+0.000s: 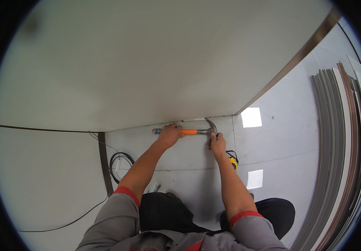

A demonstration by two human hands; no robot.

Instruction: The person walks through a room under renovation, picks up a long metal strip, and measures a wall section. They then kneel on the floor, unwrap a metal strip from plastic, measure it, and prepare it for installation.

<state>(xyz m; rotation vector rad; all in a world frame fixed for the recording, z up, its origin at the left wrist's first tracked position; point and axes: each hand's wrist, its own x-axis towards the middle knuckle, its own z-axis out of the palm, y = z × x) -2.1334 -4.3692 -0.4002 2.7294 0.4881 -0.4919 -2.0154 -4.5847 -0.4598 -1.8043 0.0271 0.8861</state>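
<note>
A claw hammer (190, 131) with an orange and blue handle lies level across my front, just above the floor and close to the foot of a large pale panel (168, 62). My left hand (171, 134) is wrapped round the handle near its blue end. At the other end, my right hand (217, 145) grips the metal head, whose curved claw points toward the panel. A thin pale strip (194, 119) sits at the panel's lower edge, beside the claw. Part of the hammer head is hidden by my right fingers.
Right of my right forearm a yellow tape measure (233, 162) rests on the tiled floor. A coil of black cable (114, 167) lies by the dark post (104, 159) at left. Long grey and brown boards (335, 146) are stacked along the right. A small clear-and-white item (154, 187) is near my left knee.
</note>
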